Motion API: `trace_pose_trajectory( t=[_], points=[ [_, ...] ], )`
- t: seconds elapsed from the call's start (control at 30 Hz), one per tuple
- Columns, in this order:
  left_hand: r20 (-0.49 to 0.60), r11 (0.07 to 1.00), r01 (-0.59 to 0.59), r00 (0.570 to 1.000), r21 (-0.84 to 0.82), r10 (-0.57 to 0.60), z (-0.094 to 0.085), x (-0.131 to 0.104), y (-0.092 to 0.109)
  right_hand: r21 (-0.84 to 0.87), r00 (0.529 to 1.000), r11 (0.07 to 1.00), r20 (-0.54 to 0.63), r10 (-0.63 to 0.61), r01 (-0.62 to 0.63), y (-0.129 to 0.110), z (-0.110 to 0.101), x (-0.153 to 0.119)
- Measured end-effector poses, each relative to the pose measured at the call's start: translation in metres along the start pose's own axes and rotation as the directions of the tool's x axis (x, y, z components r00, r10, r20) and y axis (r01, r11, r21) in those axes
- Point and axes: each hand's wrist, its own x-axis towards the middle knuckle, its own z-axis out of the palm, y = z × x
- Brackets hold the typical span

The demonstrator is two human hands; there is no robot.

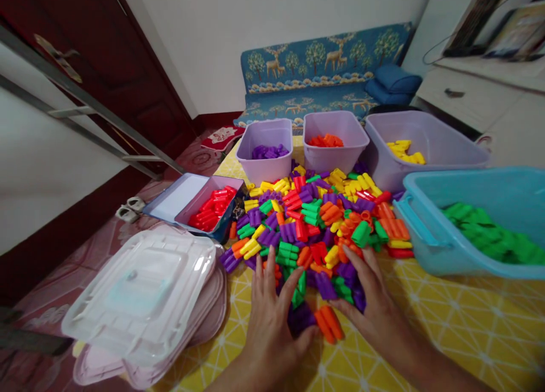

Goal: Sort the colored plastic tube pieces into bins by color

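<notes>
Five bins: each holds one colour of plastic piece, so I judge the sorting part done.
Filled so far: red pieces (213, 207) in the blue-edged box (196, 201), purple (270, 152) and orange (326, 141) in two lilac bins (266, 169), yellow (406, 151) in the larger lilac bin (447, 147), green (494, 233) in the turquoise bin (451, 258).
Left over: a broad mixed heap (313, 213) on the yellow cloth (238, 335) — all five colours, apparently much of the work.
Left hand: my left hand (272, 318) lies open at the heap's near left edge, fingers spread, grasping nothing that shows.
Right hand: my right hand (377, 304) is also open, curved around the near right edge, fingertips at the pieces; any light contact I cannot tell.
Heap and hands: loose pieces lie between and beyond my hands — an orange pair (328, 324) sits just beside my left thumb.
</notes>
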Motion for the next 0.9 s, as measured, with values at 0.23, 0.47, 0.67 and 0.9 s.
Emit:
trace_pose_trajectory(
  t=[0.23,0.47,0.67,0.9],
  points=[
    [0.042,0.993,-0.115,0.992,-0.009,0.116,-0.003,0.018,0.01,0.061,0.993,0.992,0.015,-0.115,0.114,-0.025,0.011,0.047],
    [0.043,0.989,-0.139,0.99,0.044,0.137,-0.016,0.103,0.002,0.081,0.994,0.994,-0.092,-0.064,0.071,-0.009,0.01,0.113],
    [-0.022,0.973,-0.216,0.976,0.076,0.218,-0.017,0.163,-0.012,0.145,0.975,0.989,-0.221,0.003,0.03,0.007,0.007,0.14],
    [-0.236,0.976,-0.219,0.949,-0.019,0.208,-0.004,0.169,-0.036,0.135,0.942,0.989,-0.335,-0.012,0.06,0.007,0.016,0.135]
  ],
)
